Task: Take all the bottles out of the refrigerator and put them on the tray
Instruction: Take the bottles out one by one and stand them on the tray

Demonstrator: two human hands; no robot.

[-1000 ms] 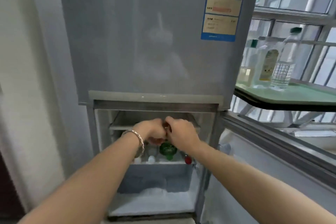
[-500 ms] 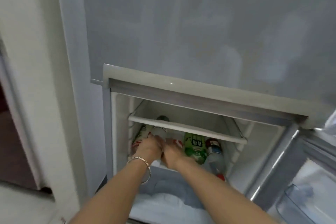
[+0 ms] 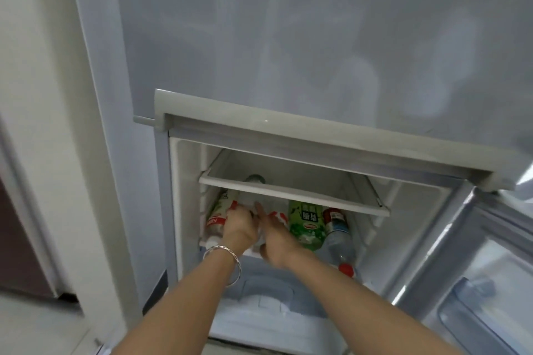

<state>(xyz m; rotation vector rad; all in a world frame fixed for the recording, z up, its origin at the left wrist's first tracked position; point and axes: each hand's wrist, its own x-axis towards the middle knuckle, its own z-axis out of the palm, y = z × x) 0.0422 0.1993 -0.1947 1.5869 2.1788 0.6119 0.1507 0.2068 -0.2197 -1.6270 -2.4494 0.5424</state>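
Observation:
The refrigerator's [image 3: 288,37] lower compartment stands open, and several bottles lie on its lower shelf [image 3: 251,252]. From the left they are a clear bottle with a red and white label [image 3: 216,217], a second clear bottle with a red and white label [image 3: 277,215], a green bottle [image 3: 305,223] and a clear bottle with a red cap [image 3: 338,235]. My left hand [image 3: 240,227], a bracelet on its wrist, curls over the leftmost bottle. My right hand [image 3: 275,241] closes on the second bottle, one finger stretched along it. The tray is out of view.
A glass shelf [image 3: 291,196] hangs just above the bottles and my hands reach in under it. Below is a frosted drawer [image 3: 259,305]. The open door [image 3: 476,282] with its clear bin stands at the right. A white wall [image 3: 37,95] is at the left.
The view has dropped and closed in on the open compartment, so the tray with its bottles has gone out of sight. Both hands have reached further in onto the bottles.

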